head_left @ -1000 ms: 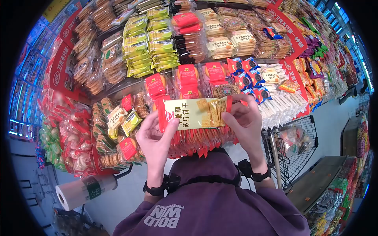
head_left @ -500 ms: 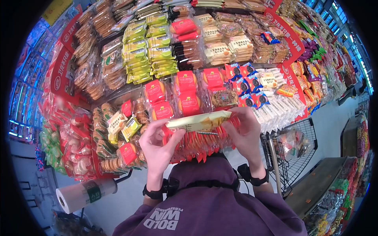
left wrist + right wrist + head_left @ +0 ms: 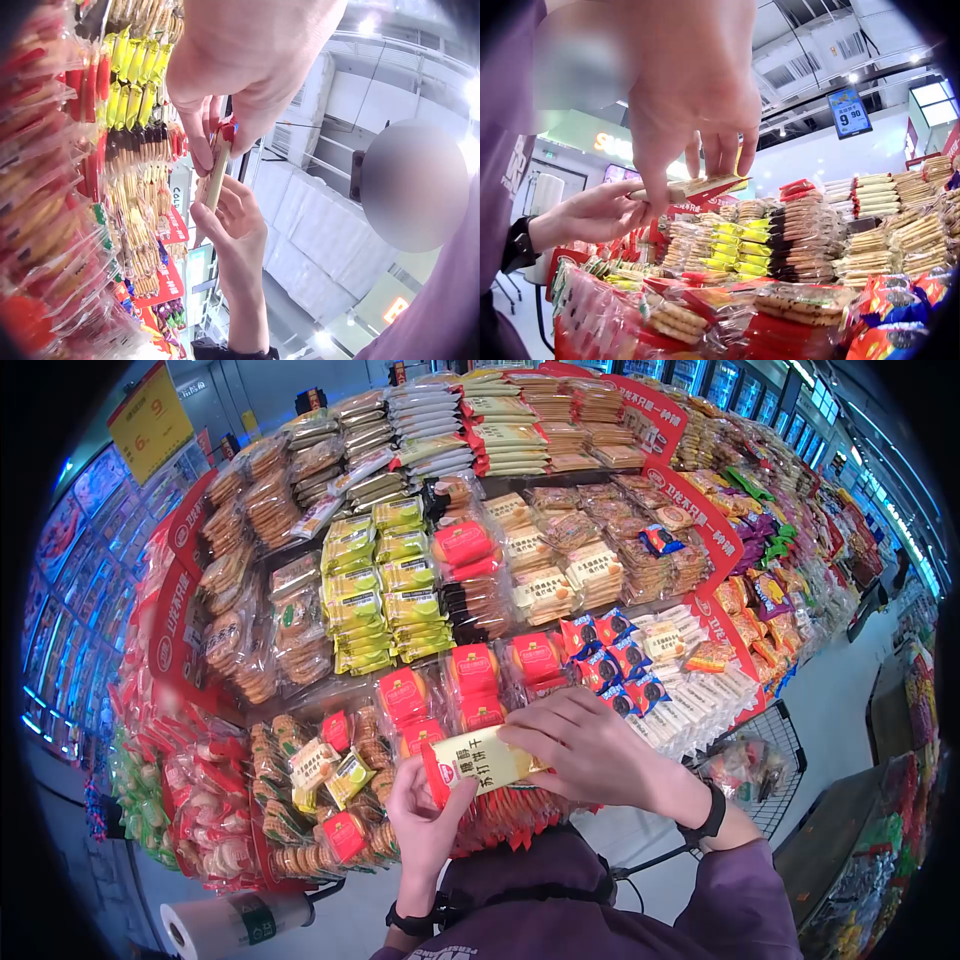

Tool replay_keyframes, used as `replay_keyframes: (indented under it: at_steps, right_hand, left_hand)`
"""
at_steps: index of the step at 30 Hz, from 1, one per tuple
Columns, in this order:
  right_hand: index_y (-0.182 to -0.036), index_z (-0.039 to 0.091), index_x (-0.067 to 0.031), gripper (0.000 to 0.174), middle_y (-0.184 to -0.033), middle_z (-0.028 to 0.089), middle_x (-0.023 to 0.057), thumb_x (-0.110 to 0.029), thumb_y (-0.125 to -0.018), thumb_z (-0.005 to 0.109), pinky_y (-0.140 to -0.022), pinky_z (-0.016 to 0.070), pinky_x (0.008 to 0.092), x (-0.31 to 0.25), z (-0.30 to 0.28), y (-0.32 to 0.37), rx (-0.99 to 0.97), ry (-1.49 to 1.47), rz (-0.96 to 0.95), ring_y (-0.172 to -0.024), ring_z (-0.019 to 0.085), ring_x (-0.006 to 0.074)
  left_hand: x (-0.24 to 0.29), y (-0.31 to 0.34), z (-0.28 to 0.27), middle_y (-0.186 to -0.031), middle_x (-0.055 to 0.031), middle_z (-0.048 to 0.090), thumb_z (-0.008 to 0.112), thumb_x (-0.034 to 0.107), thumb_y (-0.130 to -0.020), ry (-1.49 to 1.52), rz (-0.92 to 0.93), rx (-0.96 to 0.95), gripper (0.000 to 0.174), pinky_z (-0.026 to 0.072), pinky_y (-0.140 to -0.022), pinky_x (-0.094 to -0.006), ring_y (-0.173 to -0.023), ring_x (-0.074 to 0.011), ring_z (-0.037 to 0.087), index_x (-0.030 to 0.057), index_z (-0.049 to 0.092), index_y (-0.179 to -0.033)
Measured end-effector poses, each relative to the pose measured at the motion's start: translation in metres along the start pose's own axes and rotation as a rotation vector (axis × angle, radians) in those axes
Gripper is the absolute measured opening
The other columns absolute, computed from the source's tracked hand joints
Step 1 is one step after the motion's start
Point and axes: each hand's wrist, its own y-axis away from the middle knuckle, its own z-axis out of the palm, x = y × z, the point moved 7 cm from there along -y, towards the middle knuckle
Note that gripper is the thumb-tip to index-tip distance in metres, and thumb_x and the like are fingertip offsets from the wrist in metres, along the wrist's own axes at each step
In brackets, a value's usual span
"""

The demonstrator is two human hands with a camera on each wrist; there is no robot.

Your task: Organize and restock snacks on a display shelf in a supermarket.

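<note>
A cream packet with red ends [image 3: 474, 764] is held between both hands above the snack display, its printed face turned up. My left hand [image 3: 428, 818] pinches its left red end between thumb and fingers. The right hand [image 3: 590, 752] grips the other end from above, the back of the hand covering that end. In the left wrist view the packet [image 3: 218, 169] appears edge-on, with the left hand [image 3: 251, 67] above it and the right hand [image 3: 238, 236] below. The right wrist view shows the packet [image 3: 697, 189] between the right fingers and thumb.
Yellow packets [image 3: 352, 600], red-labelled round packs [image 3: 474, 670] and blue packets [image 3: 610, 660] fill the tiered display. A wire cart [image 3: 765, 770] stands at the right, a bag roll [image 3: 235, 922] at the lower left. A dark shelf [image 3: 840, 840] lies further right.
The packet has tilted back face-up and now slants upward to the right. My right hand has turned over its right end, elbow further out. The head view has shifted, showing more upper shelves.
</note>
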Motion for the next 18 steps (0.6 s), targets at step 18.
replay_keyframes:
  at_steps: [18]
  right_hand:
    - [-0.115,0.058,-0.008,0.054,-0.107,0.062,0.0081,-0.014,-0.066,0.08,-0.091,0.0429,0.0393,0.078,-0.07,-0.008,0.208,0.074,0.147,-0.103,0.058,0.0275]
  left_hand:
    - [-0.013,-0.016,-0.005,-0.096,-0.0175,0.068,0.053,-0.003,-0.094,0.023,-0.063,-0.06,0.015,0.0566,-0.074,-0.0311,-0.081,-0.0224,0.069,-0.0057,0.056,-0.108]
